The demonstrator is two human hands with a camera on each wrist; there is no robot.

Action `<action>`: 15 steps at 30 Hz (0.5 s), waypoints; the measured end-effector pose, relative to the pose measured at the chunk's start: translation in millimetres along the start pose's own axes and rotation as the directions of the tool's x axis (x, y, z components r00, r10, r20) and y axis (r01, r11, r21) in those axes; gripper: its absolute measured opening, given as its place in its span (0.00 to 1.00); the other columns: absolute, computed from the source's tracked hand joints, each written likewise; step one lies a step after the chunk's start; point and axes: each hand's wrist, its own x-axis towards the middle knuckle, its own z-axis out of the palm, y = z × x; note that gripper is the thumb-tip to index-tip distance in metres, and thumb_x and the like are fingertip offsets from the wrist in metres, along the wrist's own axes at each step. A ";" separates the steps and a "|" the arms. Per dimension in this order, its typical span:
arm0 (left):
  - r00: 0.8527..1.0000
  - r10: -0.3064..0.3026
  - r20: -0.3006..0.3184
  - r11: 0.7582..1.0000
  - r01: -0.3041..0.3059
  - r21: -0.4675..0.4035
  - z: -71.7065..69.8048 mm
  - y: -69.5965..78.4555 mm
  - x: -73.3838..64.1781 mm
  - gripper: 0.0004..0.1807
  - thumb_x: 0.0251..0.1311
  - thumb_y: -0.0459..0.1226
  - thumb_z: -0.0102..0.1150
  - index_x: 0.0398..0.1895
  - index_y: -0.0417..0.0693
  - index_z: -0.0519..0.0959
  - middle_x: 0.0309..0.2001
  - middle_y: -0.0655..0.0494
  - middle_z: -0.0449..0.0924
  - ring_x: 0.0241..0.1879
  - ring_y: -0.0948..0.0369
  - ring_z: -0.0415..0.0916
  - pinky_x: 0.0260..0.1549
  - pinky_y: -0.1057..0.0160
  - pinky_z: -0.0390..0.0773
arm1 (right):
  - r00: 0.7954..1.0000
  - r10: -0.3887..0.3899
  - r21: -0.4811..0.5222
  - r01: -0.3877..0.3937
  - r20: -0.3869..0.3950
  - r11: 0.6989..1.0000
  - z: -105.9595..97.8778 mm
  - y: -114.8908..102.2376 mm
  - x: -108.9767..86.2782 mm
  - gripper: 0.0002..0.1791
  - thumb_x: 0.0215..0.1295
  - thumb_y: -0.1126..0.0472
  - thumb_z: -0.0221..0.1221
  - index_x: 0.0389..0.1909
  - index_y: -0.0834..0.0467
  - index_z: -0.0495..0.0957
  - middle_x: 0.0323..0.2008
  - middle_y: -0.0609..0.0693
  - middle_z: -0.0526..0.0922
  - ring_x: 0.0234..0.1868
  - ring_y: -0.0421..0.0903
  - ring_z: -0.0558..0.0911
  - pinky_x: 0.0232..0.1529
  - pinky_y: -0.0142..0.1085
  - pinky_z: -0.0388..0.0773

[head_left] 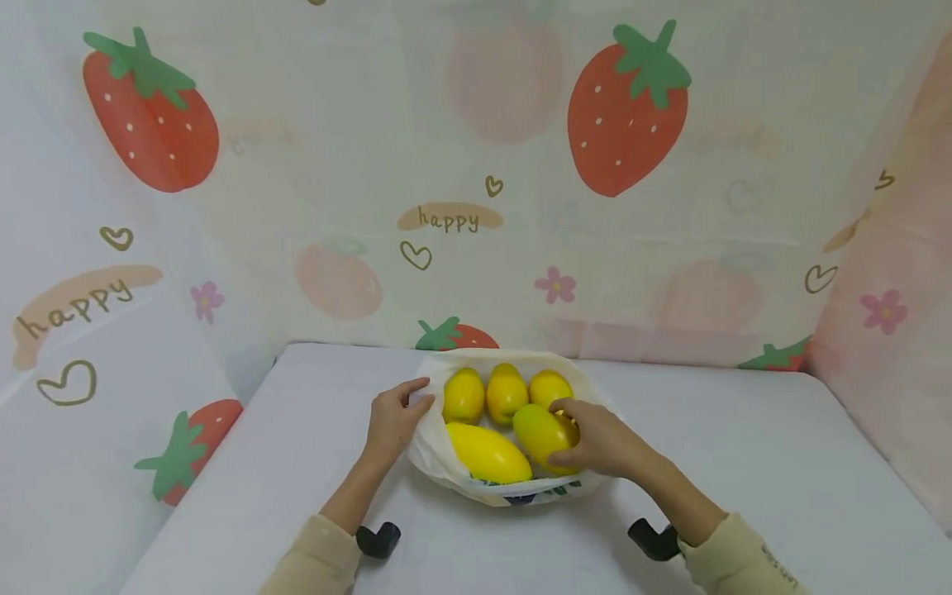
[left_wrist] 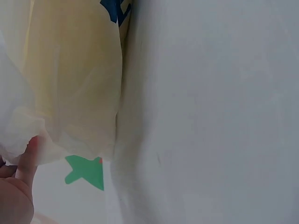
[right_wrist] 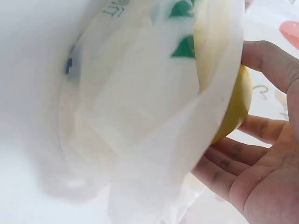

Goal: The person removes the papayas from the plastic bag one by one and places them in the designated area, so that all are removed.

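A white plastic bag [head_left: 435, 463] stands open on the table with several yellow mangoes inside. Three of them, among them the middle mango [head_left: 507, 395], sit in a row at the back. A longer mango [head_left: 487, 454] lies at the front left. On the bag's right side, my right hand [head_left: 606, 438] grips a greenish-yellow mango [head_left: 541, 430] between thumb and fingers. The right wrist view shows this hand [right_wrist: 266, 172] around the fruit at the bag's rim. My left hand [head_left: 392, 421] pinches the bag's left edge; in the left wrist view, the thumb [left_wrist: 29, 161] lies against the film.
A white-covered table [head_left: 297, 430] carries the bag. Behind it hangs a cloth backdrop [head_left: 357, 165] printed with strawberries, and similar cloth closes both sides. Black curved pieces, one on the left [head_left: 379, 541] and one on the right [head_left: 654, 540], show beside the wrists.
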 end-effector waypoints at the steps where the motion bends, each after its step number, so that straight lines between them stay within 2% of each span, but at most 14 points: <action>1: 1.000 -0.005 0.004 1.000 0.005 -0.004 -0.2 -0.4 0.1 0.18 0.60 0.35 0.63 0.52 0.38 0.82 0.18 0.56 0.61 0.23 0.62 0.58 0.21 0.72 0.58 | 1.000 0.002 0.008 -0.002 -0.001 1.000 -1.3 0.1 0.2 0.36 0.50 0.51 0.73 0.59 0.60 0.73 0.53 0.57 0.80 0.51 0.51 0.79 0.55 0.49 0.77; 3: 1.000 -0.006 0.001 1.000 0.006 -0.010 -0.2 -1.1 0.3 0.17 0.60 0.35 0.63 0.52 0.38 0.82 0.18 0.59 0.59 0.22 0.63 0.57 0.21 0.72 0.58 | 1.000 0.001 0.009 -0.001 -0.002 1.000 -4.5 0.5 1.0 0.36 0.50 0.51 0.72 0.59 0.60 0.73 0.53 0.56 0.80 0.51 0.51 0.78 0.54 0.48 0.78; 6: 1.000 0.008 -0.008 1.000 -0.008 -0.008 0.0 -1.1 0.9 0.17 0.60 0.35 0.62 0.51 0.37 0.82 0.19 0.58 0.60 0.23 0.63 0.58 0.21 0.72 0.58 | 1.000 0.003 0.014 -0.003 0.003 1.000 -10.8 0.8 2.3 0.36 0.50 0.51 0.72 0.59 0.60 0.72 0.52 0.56 0.80 0.49 0.50 0.78 0.52 0.47 0.80; 9: 1.000 0.023 -0.018 1.000 -0.024 -0.015 0.5 -1.2 1.5 0.17 0.59 0.34 0.63 0.50 0.37 0.82 0.21 0.55 0.67 0.23 0.63 0.59 0.21 0.72 0.59 | 1.000 -0.007 0.014 0.007 0.009 1.000 -17.7 2.1 3.8 0.36 0.50 0.50 0.72 0.59 0.60 0.72 0.52 0.58 0.80 0.49 0.51 0.79 0.51 0.47 0.80; 15: 1.000 0.025 -0.008 0.999 -0.026 -0.031 0.4 -2.9 1.1 0.17 0.59 0.34 0.62 0.50 0.36 0.82 0.24 0.51 0.74 0.23 0.64 0.61 0.22 0.73 0.60 | 1.000 -0.006 0.034 0.005 0.015 0.999 -28.6 7.3 5.3 0.37 0.52 0.47 0.71 0.60 0.60 0.71 0.54 0.59 0.79 0.50 0.52 0.79 0.52 0.47 0.80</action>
